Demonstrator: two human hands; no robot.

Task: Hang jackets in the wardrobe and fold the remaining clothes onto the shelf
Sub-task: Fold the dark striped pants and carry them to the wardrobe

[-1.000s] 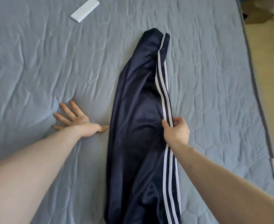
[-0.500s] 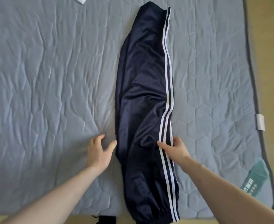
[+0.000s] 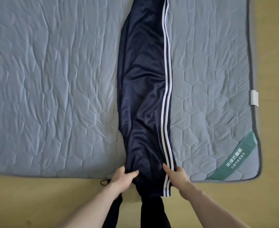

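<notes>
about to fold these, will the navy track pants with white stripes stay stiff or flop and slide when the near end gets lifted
Probably floppy: the navy track pants with white side stripes lie creased and sag over the edge of the grey quilted mattress pad. The shiny fabric suggests they may slide easily. The left hand and right hand grip the near end, likely enough for something so light.

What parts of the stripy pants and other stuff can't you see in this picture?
- Head view: the far end of the navy track pants is cut off by the top edge.
- The fingers of the left hand and right hand are tucked under the fabric they grip.
- The small print on the green corner label of the mattress is too small to read.
- The black loop on the floor is too small to identify.
</notes>
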